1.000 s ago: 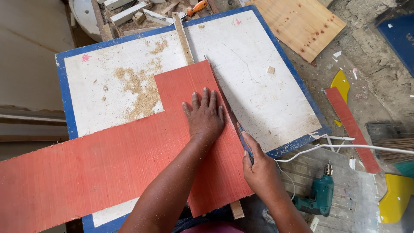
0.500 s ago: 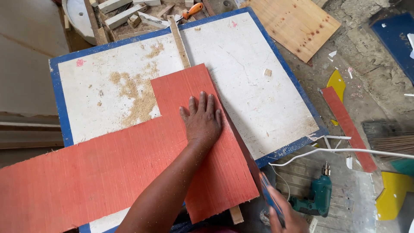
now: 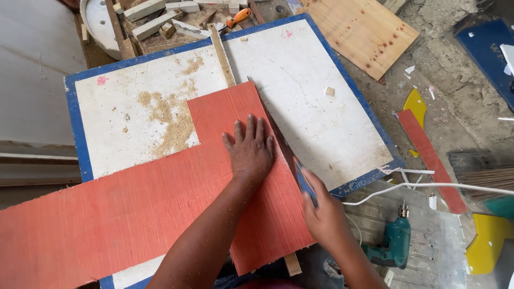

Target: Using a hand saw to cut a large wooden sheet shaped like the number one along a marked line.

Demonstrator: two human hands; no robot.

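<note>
Left hand (image 3: 250, 150): lies flat, fingers spread, palm pressed on the red board (image 3: 134, 214); its grip is apart, clamped on nothing.
Right hand (image 3: 321, 211): grip together around a blue-handled hand saw (image 3: 302, 179), just right of the left hand.
Saw: blade runs up and away from the grip along the board's right edge.
Red board: L-shaped, lying on the white table (image 3: 321, 112) with the blue rim, reaching far left of both hands.
Sawdust (image 3: 171, 120): on the table, up-left of the left hand.
Green drill (image 3: 393, 246): on the floor, right of the right hand.
</note>
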